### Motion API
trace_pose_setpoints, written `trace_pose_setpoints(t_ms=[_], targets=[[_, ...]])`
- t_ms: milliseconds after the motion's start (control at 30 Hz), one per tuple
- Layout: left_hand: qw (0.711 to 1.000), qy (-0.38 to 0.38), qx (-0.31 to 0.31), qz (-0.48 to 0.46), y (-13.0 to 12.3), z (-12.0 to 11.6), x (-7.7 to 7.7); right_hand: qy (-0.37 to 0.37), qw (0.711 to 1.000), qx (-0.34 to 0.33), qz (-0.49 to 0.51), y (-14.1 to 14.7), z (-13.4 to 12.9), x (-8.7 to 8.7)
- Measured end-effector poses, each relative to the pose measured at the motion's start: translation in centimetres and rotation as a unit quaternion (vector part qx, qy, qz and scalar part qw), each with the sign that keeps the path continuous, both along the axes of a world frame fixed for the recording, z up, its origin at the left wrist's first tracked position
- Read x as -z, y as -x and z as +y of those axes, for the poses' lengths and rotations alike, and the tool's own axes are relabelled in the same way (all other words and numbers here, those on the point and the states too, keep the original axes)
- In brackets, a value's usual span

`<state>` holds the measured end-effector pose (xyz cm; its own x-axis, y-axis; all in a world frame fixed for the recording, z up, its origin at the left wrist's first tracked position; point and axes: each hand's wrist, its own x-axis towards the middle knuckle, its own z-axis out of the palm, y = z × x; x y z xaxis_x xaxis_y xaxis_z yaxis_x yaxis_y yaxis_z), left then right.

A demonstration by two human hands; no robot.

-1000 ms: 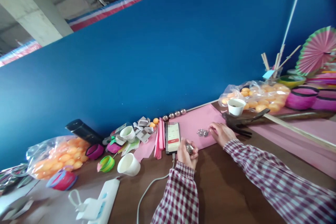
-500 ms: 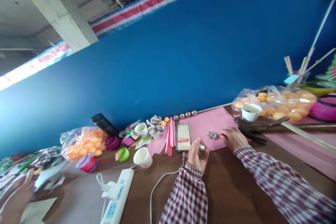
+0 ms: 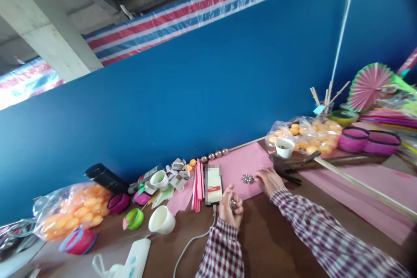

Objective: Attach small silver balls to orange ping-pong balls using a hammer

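Observation:
My left hand [image 3: 230, 210] is closed around a shiny metal ball [image 3: 232, 203], which shows between the fingers. It is just in front of a phone [image 3: 214, 186]. My right hand [image 3: 269, 181] has its fingertips pinched together at the right edge of a small heap of silvery beads [image 3: 247, 178]. Whether a bead is between those fingertips is too small to tell. The heap lies on a pink sheet [image 3: 243, 160]. Behind it, several metal balls [image 3: 218, 154] stand in a row along the blue wall.
White cups [image 3: 162, 220] and a power strip [image 3: 138, 258] stand to the left. A white cord [image 3: 192, 239] runs from the phone. Bags of orange balls [image 3: 78, 210] lie on both sides. A hammer [image 3: 293, 165] and a small white bowl [image 3: 284, 148] are on the right.
The view has turned right, so things appear further left and a pink paper fan shows. Another person's hand at far left has left view. My hands keep much the same places by the ball and beads.

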<state>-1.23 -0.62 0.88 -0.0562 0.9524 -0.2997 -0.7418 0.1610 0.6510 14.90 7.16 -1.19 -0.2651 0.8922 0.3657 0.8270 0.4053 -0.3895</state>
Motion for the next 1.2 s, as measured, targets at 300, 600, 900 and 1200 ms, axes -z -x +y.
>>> trace_pose_setpoints(t_ms=[300,600,900,1200], targets=[[0.998,-0.012,-0.031,-0.048,-0.5,-0.2,-0.8,0.022,0.999,0.009,0.027,-0.1,0.3,0.1],[0.995,-0.094,-0.011,0.021,-0.2,0.3,-3.9,0.039,0.998,0.019,0.043,0.0,0.2,-0.5],[0.885,-0.12,0.012,0.45,0.9,5.9,-3.3,0.052,0.998,0.024,0.039,0.1,0.4,-0.7],[0.7,-0.183,0.065,0.687,-0.1,15.7,-2.7,0.051,0.997,0.015,0.052,0.1,1.1,0.5]])
